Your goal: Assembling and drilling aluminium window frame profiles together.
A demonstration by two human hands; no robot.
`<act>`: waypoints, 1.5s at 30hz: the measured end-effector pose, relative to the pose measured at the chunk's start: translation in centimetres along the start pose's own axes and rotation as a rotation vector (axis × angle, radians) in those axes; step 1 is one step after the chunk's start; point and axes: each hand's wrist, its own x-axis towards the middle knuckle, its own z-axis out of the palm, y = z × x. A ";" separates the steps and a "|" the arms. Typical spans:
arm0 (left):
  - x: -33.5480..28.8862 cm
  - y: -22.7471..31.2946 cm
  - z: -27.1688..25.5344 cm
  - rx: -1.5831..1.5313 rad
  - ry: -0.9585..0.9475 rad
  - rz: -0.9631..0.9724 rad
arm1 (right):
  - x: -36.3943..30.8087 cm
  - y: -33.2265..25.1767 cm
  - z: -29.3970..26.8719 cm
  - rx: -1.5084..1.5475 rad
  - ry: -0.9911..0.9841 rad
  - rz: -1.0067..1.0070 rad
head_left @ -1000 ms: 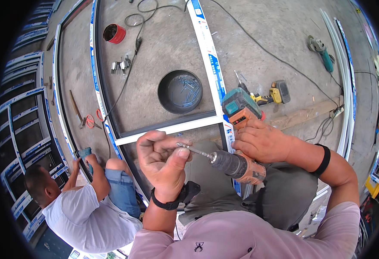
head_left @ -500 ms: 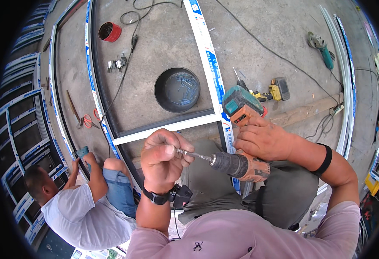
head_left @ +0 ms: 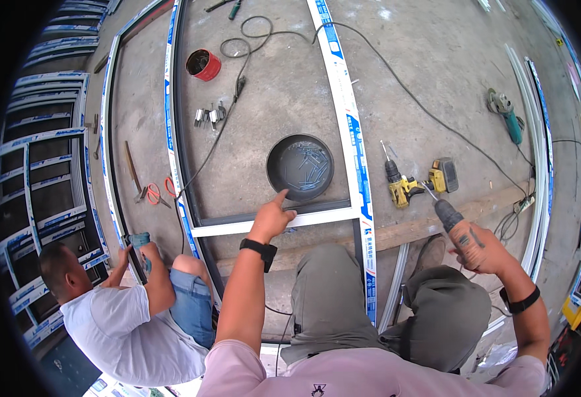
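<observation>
My left hand [head_left: 272, 218] reaches out over the white crossbar [head_left: 320, 218] of a frame. Its index finger is stretched toward the near rim of a round black pan [head_left: 272, 173], and nothing shows in the hand. Several long silvery screws [head_left: 313, 173] lie in the pan. To the right, my right hand [head_left: 485, 257] grips an orange and black cordless drill [head_left: 465, 237], its bit pointing up and left. Just beyond that bit, a yellow and black drill [head_left: 399, 186] lies on the floor.
A co-worker [head_left: 115, 324] at left holds a teal power tool [head_left: 138, 241]. Around lie a red tin [head_left: 203, 65], metal brackets [head_left: 209, 116], scissors [head_left: 155, 194], a hammer [head_left: 131, 172] and an angle grinder [head_left: 507, 118]. A dark cable [head_left: 409, 86] crosses the floor.
My left hand has left the drill's bit and moved forward to the pan. My right hand has swung the drill away to the right. The view has shifted.
</observation>
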 end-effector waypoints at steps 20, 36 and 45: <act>2.8 2.9 1.0 0.026 0.224 -0.002 | -0.5 13.6 8.2 -0.015 0.360 0.366; -2.7 5.4 3.5 0.026 0.364 -0.043 | 1.0 15.0 7.5 -0.095 0.265 0.308; 0.7 4.9 5.5 0.101 0.447 -0.060 | 0.3 16.5 8.0 -0.187 0.221 0.170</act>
